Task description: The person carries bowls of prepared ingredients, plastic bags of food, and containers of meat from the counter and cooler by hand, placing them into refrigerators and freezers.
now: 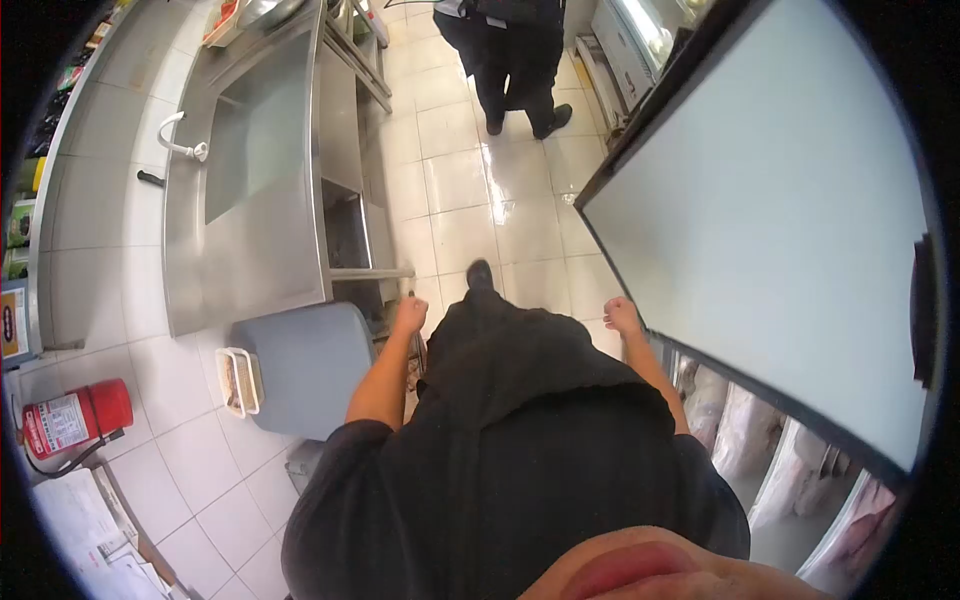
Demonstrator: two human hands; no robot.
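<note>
My left hand (410, 314) hangs at my left side with its fingers curled in. It is nearest to the lower corner of the steel sink counter (255, 270) and a grey lidded bin (312, 365). At my right side, my right hand (621, 315) is closed in a loose fist with nothing visible in it. Close by that hand is the dark-framed edge of a large pale door panel (770, 210), swung open. Behind the door, shelves hold several plastic-wrapped packages (750, 430).
Ahead, a person in dark clothes (515, 60) stands on the shiny tiled floor (450, 185). A white tap (182, 140) rises by the sink. A small cream basket (238, 382) sits at the bin's edge. On the left is a red fire extinguisher (80, 415).
</note>
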